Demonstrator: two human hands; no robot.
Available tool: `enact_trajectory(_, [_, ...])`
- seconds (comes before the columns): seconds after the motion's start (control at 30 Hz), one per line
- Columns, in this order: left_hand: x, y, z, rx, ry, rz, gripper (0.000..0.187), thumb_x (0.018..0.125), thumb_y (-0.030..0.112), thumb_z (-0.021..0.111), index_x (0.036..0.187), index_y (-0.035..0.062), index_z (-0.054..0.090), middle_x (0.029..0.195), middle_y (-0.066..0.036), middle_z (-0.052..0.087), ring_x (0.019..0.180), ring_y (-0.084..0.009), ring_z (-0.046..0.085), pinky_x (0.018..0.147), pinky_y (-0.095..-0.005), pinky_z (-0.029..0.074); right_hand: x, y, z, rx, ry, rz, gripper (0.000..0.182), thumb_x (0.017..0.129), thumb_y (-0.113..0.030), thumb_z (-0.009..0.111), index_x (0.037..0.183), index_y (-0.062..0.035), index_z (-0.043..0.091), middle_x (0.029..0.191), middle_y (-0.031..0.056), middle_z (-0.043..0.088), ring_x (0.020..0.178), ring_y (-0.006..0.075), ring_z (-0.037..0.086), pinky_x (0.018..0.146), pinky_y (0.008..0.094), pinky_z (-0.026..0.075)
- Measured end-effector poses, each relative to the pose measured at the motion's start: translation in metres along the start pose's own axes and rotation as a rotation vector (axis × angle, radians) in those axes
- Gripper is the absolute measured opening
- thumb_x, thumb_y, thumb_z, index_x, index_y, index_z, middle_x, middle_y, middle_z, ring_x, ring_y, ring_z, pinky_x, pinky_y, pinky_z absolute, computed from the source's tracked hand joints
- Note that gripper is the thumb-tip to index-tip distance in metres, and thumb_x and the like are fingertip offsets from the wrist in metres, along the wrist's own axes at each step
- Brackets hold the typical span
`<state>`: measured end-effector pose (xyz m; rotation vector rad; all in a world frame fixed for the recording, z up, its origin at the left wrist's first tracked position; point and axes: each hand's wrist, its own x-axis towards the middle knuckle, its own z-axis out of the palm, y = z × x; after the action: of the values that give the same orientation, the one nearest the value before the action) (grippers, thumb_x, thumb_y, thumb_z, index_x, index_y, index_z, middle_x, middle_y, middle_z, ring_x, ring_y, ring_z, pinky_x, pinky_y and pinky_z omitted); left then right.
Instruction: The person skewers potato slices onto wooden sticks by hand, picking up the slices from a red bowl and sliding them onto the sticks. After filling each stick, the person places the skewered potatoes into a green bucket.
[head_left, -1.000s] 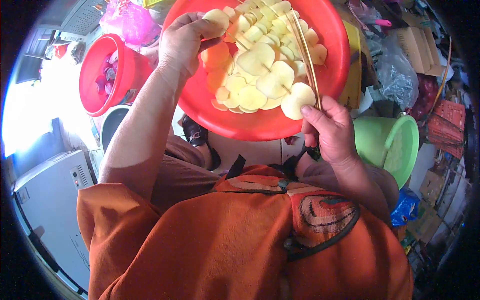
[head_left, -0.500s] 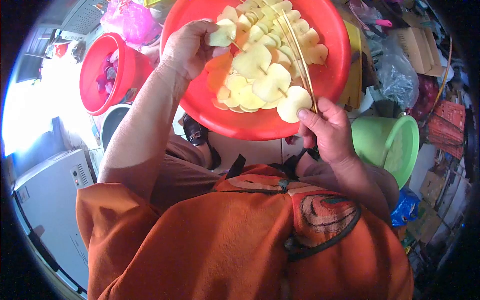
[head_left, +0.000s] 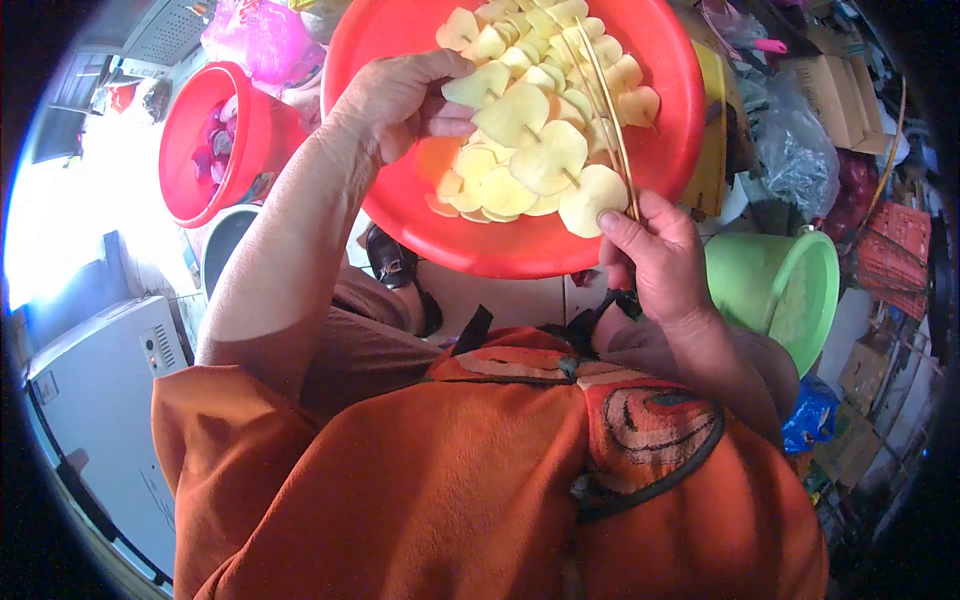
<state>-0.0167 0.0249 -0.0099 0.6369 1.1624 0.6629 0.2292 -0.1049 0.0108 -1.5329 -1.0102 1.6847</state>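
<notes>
A wooden skewer threaded with thin, pale-yellow potato slices (head_left: 548, 158) stretches between my hands over a red basin (head_left: 470, 252). My left hand (head_left: 400, 105) is closed round the outermost potato slice (head_left: 478, 87) at the skewer's far-left end; its fingertips are partly hidden. At the other end, my right hand (head_left: 655, 245) pinches the lowest slice (head_left: 592, 200) with the thumb. That same hand grips several bare bamboo skewers (head_left: 607, 105), which point up and away. Underneath, the basin holds loose slices (head_left: 500, 192) and loaded skewers.
A red bucket (head_left: 235, 190) with purplish pieces, perhaps onions, stands at left. On the right is a green bucket (head_left: 800, 300). A white appliance (head_left: 100, 400) stands at lower left. Plastic bags (head_left: 795, 140), a cardboard box (head_left: 845, 100) and a red crate (head_left: 895, 255) crowd the right side.
My left hand has moved right and slightly down, and the end slice now sits closer to the others on the skewer. My right hand has shifted only slightly.
</notes>
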Motion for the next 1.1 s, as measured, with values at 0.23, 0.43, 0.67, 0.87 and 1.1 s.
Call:
enact_trajectory(0.23, [0.010,-0.005,-0.015,0.280,0.119,0.080,0.026,0.085,0.022,0.056,0.105,0.0049,0.058,0.086,-0.010,0.065,0.072,-0.0178,0.064,0.064,-0.0273,0.054,0.003,0.000,-0.004,0.072,0.036,-0.065,0.017,0.086,-0.020,0.058,0.091,-0.0040,0.059,0.061,0.0007,0.055,0.043,0.0058,0.047,0.038,0.0190,0.037])
enact_trajectory(0.43, [0.019,-0.046,-0.012,1.206,-0.050,0.125,0.025,0.074,0.023,0.065,0.091,0.0042,0.061,0.080,-0.010,0.064,0.074,-0.0188,0.061,0.067,-0.0303,0.049,0.001,-0.001,-0.004,0.087,0.039,-0.060,0.019,0.085,-0.021,0.058,0.091,-0.0028,0.059,0.061,0.0010,0.055,0.043,0.0060,0.046,0.039,0.0190,0.037])
enact_trajectory(0.67, [0.022,-0.046,-0.014,1.160,-0.179,0.155,0.020,0.067,0.014,0.066,0.082,0.0021,0.060,0.072,-0.009,0.062,0.068,-0.0180,0.060,0.064,-0.0295,0.049,0.001,-0.001,-0.004,0.106,0.050,-0.060,0.014,0.087,-0.016,0.056,0.092,-0.0035,0.059,0.061,0.0004,0.054,0.041,0.0044,0.043,0.037,0.0163,0.034])
enact_trajectory(0.87, [0.015,-0.030,-0.009,1.251,-0.273,-0.122,0.018,0.067,0.011,0.066,0.080,0.0008,0.059,0.071,-0.006,0.060,0.063,-0.0133,0.057,0.059,-0.0271,0.047,0.001,-0.003,-0.006,0.110,0.055,-0.060,0.015,0.087,-0.017,0.057,0.093,-0.0036,0.058,0.060,0.0010,0.054,0.042,0.0054,0.044,0.038,0.0168,0.035])
enact_trajectory(1.1, [0.010,-0.036,0.009,1.256,-0.111,0.369,0.025,0.076,0.020,0.055,0.093,0.0024,0.058,0.085,-0.016,0.064,0.080,-0.0293,0.062,0.074,-0.0363,0.049,0.001,-0.004,-0.008,0.135,0.061,-0.082,0.017,0.085,-0.019,0.059,0.090,-0.0029,0.059,0.060,0.0012,0.055,0.042,0.0064,0.046,0.038,0.0188,0.036])
